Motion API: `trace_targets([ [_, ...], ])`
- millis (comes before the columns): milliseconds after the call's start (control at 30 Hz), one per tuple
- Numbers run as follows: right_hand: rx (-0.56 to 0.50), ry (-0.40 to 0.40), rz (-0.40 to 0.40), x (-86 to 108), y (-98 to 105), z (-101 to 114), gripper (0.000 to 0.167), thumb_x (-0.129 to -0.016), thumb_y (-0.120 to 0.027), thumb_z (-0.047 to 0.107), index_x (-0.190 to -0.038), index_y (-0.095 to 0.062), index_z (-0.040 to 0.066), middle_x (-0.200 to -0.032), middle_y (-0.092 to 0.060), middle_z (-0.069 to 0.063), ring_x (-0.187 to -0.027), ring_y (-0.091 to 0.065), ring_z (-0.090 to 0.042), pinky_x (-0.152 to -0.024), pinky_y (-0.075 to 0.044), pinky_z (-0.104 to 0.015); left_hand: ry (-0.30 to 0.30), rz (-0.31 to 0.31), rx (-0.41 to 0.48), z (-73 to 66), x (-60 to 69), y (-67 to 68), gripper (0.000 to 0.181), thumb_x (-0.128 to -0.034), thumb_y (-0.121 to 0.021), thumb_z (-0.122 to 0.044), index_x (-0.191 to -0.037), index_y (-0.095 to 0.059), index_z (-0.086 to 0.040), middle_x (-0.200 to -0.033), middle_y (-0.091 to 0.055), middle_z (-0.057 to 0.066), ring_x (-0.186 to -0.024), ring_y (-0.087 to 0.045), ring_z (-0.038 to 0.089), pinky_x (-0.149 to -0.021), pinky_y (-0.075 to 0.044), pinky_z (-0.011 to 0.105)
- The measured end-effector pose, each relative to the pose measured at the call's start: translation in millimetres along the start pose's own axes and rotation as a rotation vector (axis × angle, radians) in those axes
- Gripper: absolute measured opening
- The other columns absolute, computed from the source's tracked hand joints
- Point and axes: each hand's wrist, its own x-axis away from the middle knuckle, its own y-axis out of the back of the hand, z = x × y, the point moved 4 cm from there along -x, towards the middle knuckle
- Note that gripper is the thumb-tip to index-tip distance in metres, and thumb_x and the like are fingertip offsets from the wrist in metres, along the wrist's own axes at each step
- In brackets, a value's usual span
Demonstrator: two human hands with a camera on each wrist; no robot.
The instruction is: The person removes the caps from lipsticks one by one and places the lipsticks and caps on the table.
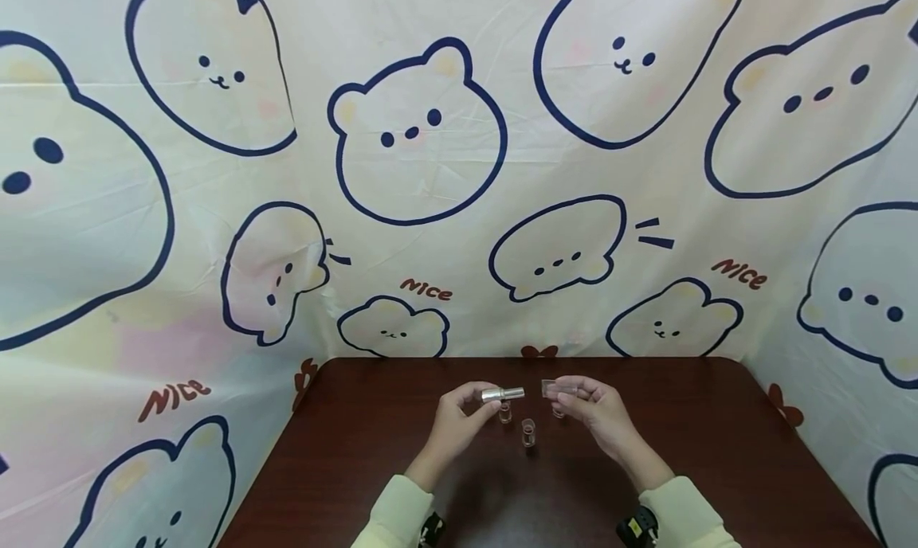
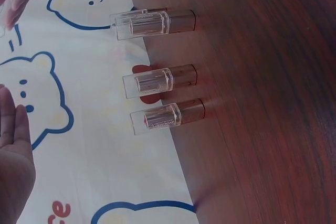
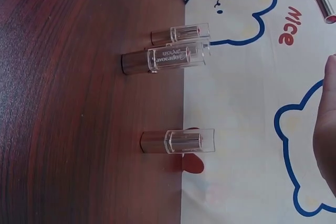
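My left hand (image 1: 459, 420) pinches an uncapped lipstick (image 1: 505, 393) with a silvery tube, held sideways above the table. In the right wrist view, a reddish tip shows at the end of this lipstick (image 3: 323, 2). A clear cap (image 1: 551, 387) is held between the thumb and fingers of my right hand (image 1: 601, 416), a small gap away from the lipstick. Below the hands, three lipsticks with clear caps stand upright on the table: a front one (image 1: 528, 433), a left one (image 1: 505, 413) and a right one (image 1: 558, 412), partly hidden by my right hand.
The dark brown wooden table (image 1: 323, 468) has its back edge just beyond the hands. A pale cloth (image 1: 459, 269) with bear drawings hangs behind and on both sides.
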Motion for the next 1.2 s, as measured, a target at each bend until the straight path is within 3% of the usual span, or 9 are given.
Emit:
trace_targets([
  [333,0.039,0.001,-0.015,1.6,4.7,4.6,0.034,-0.088,-0.072,0.009,-0.117,-0.061,-0.005,-0.109,-0.070,-0.013,-0.104,-0.066,-0.028,-0.092,-0.046,-0.045,-0.002,-0.010,0.042,0.6,2.2,4.7,0.021,-0.0908,-0.068,-0.007,-0.110,-0.067,0.001,-0.099,-0.069,0.009,-0.088,-0.062,0.026,-0.074,-0.053,0.027],
  [467,0.046,-0.007,-0.037,2.9,9.6,6.0,0.034,-0.087,-0.073,0.010,-0.116,-0.062,-0.003,-0.108,-0.070,-0.012,-0.104,-0.066,-0.028,-0.090,-0.048,-0.042,-0.028,-0.021,0.071,1.9,3.4,5.9,0.019,-0.0905,-0.069,-0.007,-0.109,-0.067,0.000,-0.097,-0.068,0.010,-0.085,-0.064,0.023,-0.072,-0.055,0.030],
  [633,0.050,0.004,-0.040,4.8,17.9,8.0,0.034,-0.088,-0.071,0.008,-0.118,-0.061,-0.005,-0.109,-0.070,-0.012,-0.106,-0.065,-0.031,-0.091,-0.047,-0.043,-0.066,-0.036,0.071,3.0,4.5,7.2,0.019,-0.0905,-0.068,-0.006,-0.109,-0.067,-0.001,-0.095,-0.068,0.010,-0.084,-0.065,0.035,-0.070,-0.056,0.030],
  [767,0.073,0.003,-0.059,6.3,26.3,8.9,0.036,-0.088,-0.071,0.009,-0.120,-0.060,-0.006,-0.109,-0.070,-0.010,-0.102,-0.067,-0.024,-0.088,-0.050,-0.039,-0.054,-0.041,0.083,6.1,4.5,8.6,0.020,-0.0906,-0.068,-0.005,-0.110,-0.066,0.000,-0.095,-0.067,0.012,-0.084,-0.063,0.044,-0.070,-0.056,0.032],
  [867,0.089,-0.009,-0.077,7.4,32.9,9.6,0.036,-0.088,-0.072,0.010,-0.120,-0.060,-0.004,-0.109,-0.070,-0.009,-0.101,-0.067,-0.025,-0.086,-0.051,-0.036,-0.030,-0.041,0.094,8.7,4.0,10.0,0.021,-0.0905,-0.068,-0.004,-0.111,-0.066,0.002,-0.096,-0.067,0.013,-0.085,-0.063,0.043,-0.071,-0.056,0.035],
  [1000,0.104,-0.021,-0.096,9.6,41.3,11.0,0.038,-0.089,-0.071,0.010,-0.121,-0.059,-0.006,-0.109,-0.070,-0.009,-0.104,-0.066,-0.028,-0.087,-0.051,-0.036,-0.012,-0.050,0.093,10.3,3.4,12.5,0.023,-0.0896,-0.068,-0.002,-0.112,-0.066,0.004,-0.096,-0.068,0.014,-0.084,-0.065,0.035,-0.071,-0.056,0.033],
  [1200,0.133,-0.033,-0.104,13.4,52.2,13.4,0.040,-0.090,-0.070,0.012,-0.123,-0.058,-0.006,-0.110,-0.069,-0.008,-0.099,-0.068,-0.019,-0.087,-0.051,-0.034,-0.059,-0.086,0.045,8.7,3.4,17.2,0.024,-0.0886,-0.068,0.001,-0.112,-0.065,0.006,-0.094,-0.068,0.014,-0.080,-0.062,0.014,-0.070,-0.052,0.027],
])
